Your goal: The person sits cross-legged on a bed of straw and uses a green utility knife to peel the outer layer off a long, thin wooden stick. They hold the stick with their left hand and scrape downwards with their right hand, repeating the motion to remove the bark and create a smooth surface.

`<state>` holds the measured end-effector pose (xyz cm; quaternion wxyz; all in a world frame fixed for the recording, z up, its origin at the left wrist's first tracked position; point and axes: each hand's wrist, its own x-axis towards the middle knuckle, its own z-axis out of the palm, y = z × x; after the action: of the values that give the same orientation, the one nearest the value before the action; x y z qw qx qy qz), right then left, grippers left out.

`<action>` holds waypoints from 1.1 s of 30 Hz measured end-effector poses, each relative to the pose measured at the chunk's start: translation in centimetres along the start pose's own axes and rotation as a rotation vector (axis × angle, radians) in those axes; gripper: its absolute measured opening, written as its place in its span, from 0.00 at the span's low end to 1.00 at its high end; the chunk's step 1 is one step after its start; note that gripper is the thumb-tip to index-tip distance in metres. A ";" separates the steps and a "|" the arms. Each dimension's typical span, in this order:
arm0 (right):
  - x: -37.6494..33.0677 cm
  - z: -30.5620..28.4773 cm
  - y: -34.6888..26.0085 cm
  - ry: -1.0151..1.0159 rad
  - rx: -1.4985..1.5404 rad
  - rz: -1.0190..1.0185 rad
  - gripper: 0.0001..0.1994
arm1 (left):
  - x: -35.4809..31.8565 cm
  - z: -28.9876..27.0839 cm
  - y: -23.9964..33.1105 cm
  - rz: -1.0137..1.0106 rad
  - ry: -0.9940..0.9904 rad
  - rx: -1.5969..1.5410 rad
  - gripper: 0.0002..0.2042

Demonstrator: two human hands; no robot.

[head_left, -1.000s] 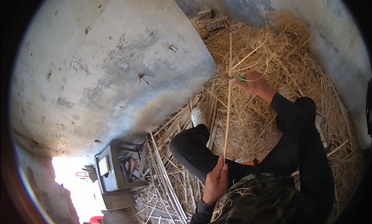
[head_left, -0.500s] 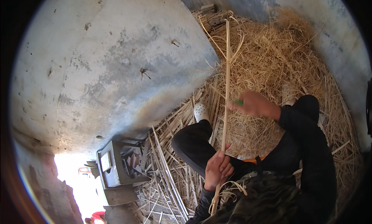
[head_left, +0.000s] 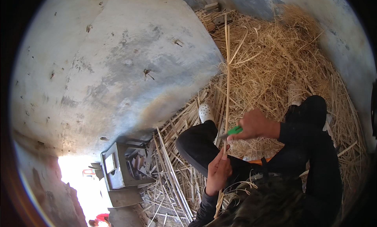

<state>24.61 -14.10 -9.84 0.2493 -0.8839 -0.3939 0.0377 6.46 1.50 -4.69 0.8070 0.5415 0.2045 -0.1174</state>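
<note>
Across the left, a blotchy grey-white plastered wall (head_left: pixel 118 70). Beside it, spreading toward the far corner, a deep heap of straw-coloured shavings (head_left: pixel 286 66). Lower down, next to a grey box-like piece of furniture (head_left: pixel 114 171), a litter of pale split strips (head_left: pixel 169 178).

In front of the heap, reaching down toward the dark-clothed lap (head_left: pixel 263 205), a long, straight, pale tan strip (head_left: pixel 227 89), with thin curled slivers (head_left: pixel 240 56) splayed from its upper part. Near its lower end, wrapped in the bent fingers of the left hand (head_left: pixel 218 172): passing through the fist, out past the fingertips above and out again below.

Just above that grip, the slightly blurred right hand (head_left: pixel 255 125), curled around a small green-handled knife (head_left: pixel 235 130), its grey blade crossing the strip. Right thumb tip close beside the strip; contact impossible to tell.
</note>
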 end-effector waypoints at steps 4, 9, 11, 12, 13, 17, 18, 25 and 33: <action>3.3 -0.3 4.1 0.039 -0.029 0.187 0.45 | -0.6 -0.2 0.0 0.061 -0.018 0.093 0.21; 0.8 0.2 1.5 0.026 -0.063 0.069 0.44 | -0.7 -0.6 -0.5 0.081 -0.010 0.209 0.21; 0.8 0.3 1.4 0.086 -0.114 0.053 0.46 | -0.8 -0.4 -0.3 0.074 -0.042 0.159 0.21; 1.9 0.2 3.3 0.111 -0.047 0.121 0.45 | -1.5 -0.5 -0.3 0.055 -0.044 0.136 0.21; 3.7 -0.2 6.3 0.131 0.019 0.190 0.45 | -2.1 -0.4 -0.3 0.034 -0.036 0.127 0.21; 5.7 -2.3 9.6 0.144 -0.015 0.327 0.42 | -2.2 0.4 -0.1 0.015 -0.072 0.050 0.21; 5.2 -2.8 8.7 0.135 0.000 0.341 0.42 | -2.2 0.4 -0.2 0.013 -0.082 0.022 0.21; 2.6 -1.4 2.4 -0.032 -0.062 0.052 0.45 | -2.5 -0.4 0.0 0.033 -0.058 0.048 0.22; 7.4 -4.6 14.0 0.224 -0.223 0.346 0.39 | -2.5 1.0 -0.1 -0.007 -0.134 0.038 0.21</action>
<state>40.41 -18.61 -11.46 0.1819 -0.9591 -0.2079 -0.0624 4.37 0.48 -3.26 0.8080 0.5468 0.1499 -0.1601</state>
